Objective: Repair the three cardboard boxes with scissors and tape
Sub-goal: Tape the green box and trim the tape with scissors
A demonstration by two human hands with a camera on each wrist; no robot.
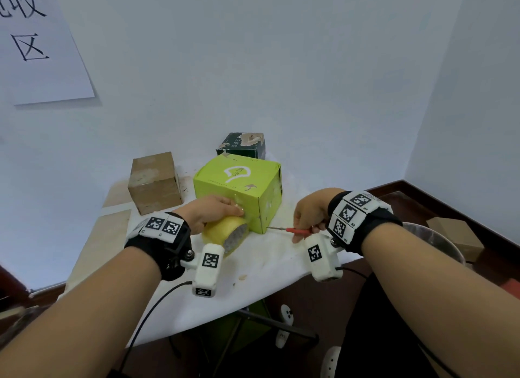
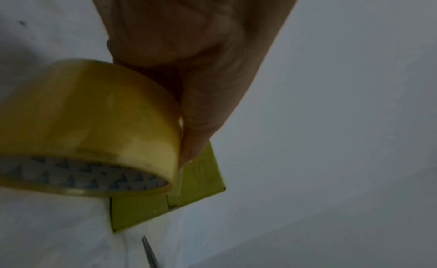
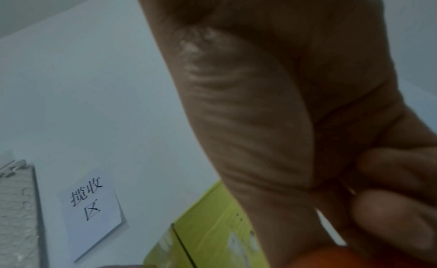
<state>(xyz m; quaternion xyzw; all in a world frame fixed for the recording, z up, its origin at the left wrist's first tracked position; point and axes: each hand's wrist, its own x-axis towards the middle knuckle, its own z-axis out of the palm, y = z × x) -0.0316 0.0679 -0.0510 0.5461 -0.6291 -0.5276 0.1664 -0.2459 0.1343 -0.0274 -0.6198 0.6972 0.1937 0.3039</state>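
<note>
1. Left hand (image 1: 209,213) grips the yellow tape roll (image 1: 225,234), fingers curled over its top; roll pressed against the near face of the green box (image 1: 239,192). In the left wrist view a fingertip (image 2: 189,154) pins a clear tape strip to the box face.
2. Right hand (image 1: 309,211) grasps the red-handled scissors (image 1: 292,230), fingers curled round the handles. Blade tip points left, just beside the green box's near bottom corner; touching or not, cannot tell.
3. Green box sits mid-desk, between the two hands, closed.
4. Brown cardboard box (image 1: 153,182) stands left of the green box, near it but apart.
5. Dark green box (image 1: 242,144) is behind the green box, close to the wall, top surface torn.
6. Desk (image 1: 267,265) is white, stained, set in a room corner.
7. White paper sign (image 1: 36,45) with black characters is stuck on the left wall.
8. Metal bin (image 1: 433,237) on the floor to the right of the desk; another small cardboard box (image 1: 455,234) on the floor past it.
9. Both wrists wear black bands with marker-tagged white camera mounts.
</note>
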